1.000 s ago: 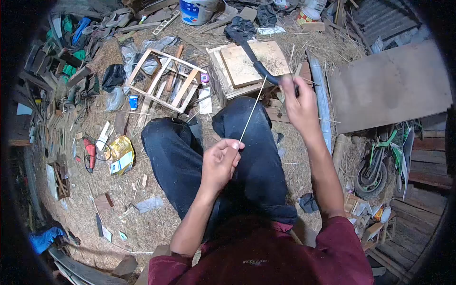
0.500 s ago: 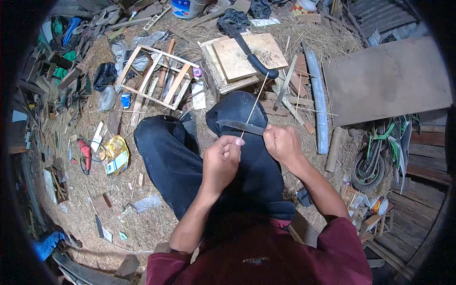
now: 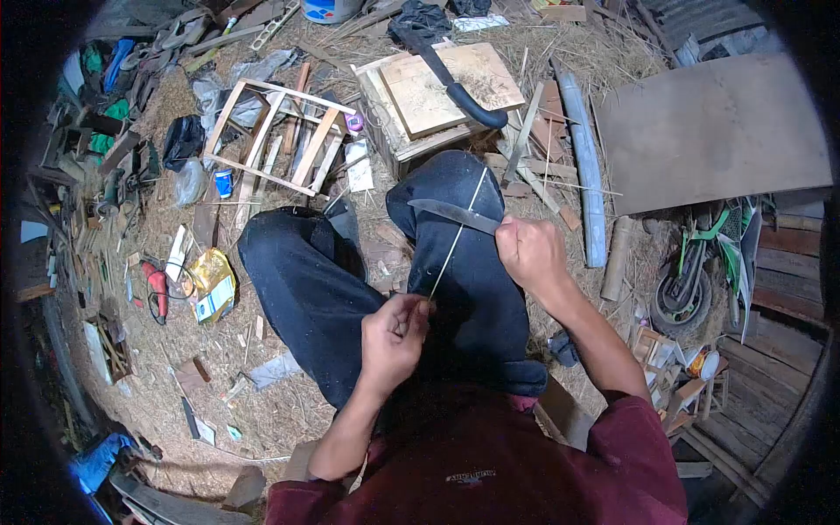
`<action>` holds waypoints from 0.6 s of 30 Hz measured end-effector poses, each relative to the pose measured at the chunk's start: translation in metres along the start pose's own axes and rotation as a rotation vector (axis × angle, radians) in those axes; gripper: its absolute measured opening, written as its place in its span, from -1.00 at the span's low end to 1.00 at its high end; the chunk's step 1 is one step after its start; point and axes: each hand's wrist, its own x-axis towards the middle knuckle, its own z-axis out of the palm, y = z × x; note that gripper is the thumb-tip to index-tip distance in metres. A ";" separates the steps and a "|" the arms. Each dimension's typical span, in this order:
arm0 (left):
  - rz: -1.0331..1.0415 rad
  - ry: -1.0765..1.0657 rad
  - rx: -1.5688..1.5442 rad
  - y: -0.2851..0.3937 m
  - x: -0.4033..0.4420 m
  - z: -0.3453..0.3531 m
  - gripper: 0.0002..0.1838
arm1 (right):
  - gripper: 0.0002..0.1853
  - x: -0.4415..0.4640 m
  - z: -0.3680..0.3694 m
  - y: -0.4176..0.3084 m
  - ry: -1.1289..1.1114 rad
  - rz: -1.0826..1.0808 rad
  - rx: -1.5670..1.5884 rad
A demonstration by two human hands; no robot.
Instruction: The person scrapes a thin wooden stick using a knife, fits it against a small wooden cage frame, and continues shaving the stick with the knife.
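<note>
My left hand [image 3: 395, 339] pinches the near end of a thin pale stick [image 3: 448, 261], which slants up and away over my thigh. In my closed right hand [image 3: 532, 254] is a knife [image 3: 451, 213], its handle hidden by the fingers. The blade points left and lies across the stick, near the stick's far part; whether the edge presses into it I cannot tell. Both hands are above my dark trousers [image 3: 302, 280]. Beyond my knee, a large blade with a black handle [image 3: 475, 105] rests on a wooden block [image 3: 411, 101].
A wooden frame [image 3: 262, 140] stands at the upper left. A red power tool [image 3: 156, 284] and a yellow packet [image 3: 213, 276] lie on the litter-strewn ground. To the right are a grey-blue pole [image 3: 581, 166], a broad board [image 3: 713, 131] and a green motorcycle [image 3: 700, 262].
My left hand has drawn back toward my body with the stick. The knife now crosses the stick farther from that hand; my right hand has shifted slightly right.
</note>
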 end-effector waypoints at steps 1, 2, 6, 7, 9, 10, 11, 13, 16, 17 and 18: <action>0.117 0.002 0.012 0.002 0.005 0.003 -0.86 | -0.52 -0.001 -0.003 -0.002 -0.027 -0.018 -0.011; 0.235 0.005 0.025 0.004 0.018 0.007 -0.86 | -0.52 -0.001 -0.006 -0.004 -0.054 -0.039 -0.021; 0.215 0.051 0.146 0.035 0.063 0.029 -0.86 | -0.53 -0.003 -0.016 -0.016 -0.120 -0.090 -0.001; 0.231 0.054 0.117 0.032 0.062 0.031 -0.86 | -0.53 -0.002 -0.011 -0.012 -0.100 -0.059 0.001; 0.261 0.067 0.065 0.019 0.055 0.030 -0.88 | -0.53 -0.002 -0.007 -0.007 -0.058 -0.019 -0.003; 0.333 0.043 0.210 0.016 0.045 0.021 -0.88 | -0.54 -0.002 -0.007 -0.007 -0.034 -0.009 -0.008; 0.336 0.053 0.165 0.010 0.035 0.019 -0.88 | -0.54 -0.002 -0.006 -0.006 -0.009 0.004 -0.014; 0.346 0.066 0.072 -0.002 0.018 0.018 -0.87 | -0.54 -0.003 -0.005 -0.003 0.013 0.009 -0.024; 0.122 0.027 0.087 0.006 -0.006 0.007 -0.89 | -0.53 -0.006 -0.001 0.000 0.060 0.000 0.017; 0.099 0.030 0.007 0.004 -0.007 0.006 -0.88 | -0.53 -0.006 0.000 0.001 0.079 -0.007 0.041; 0.074 0.033 -0.075 0.001 -0.007 0.006 -0.88 | -0.52 -0.005 -0.001 0.000 0.076 -0.010 0.038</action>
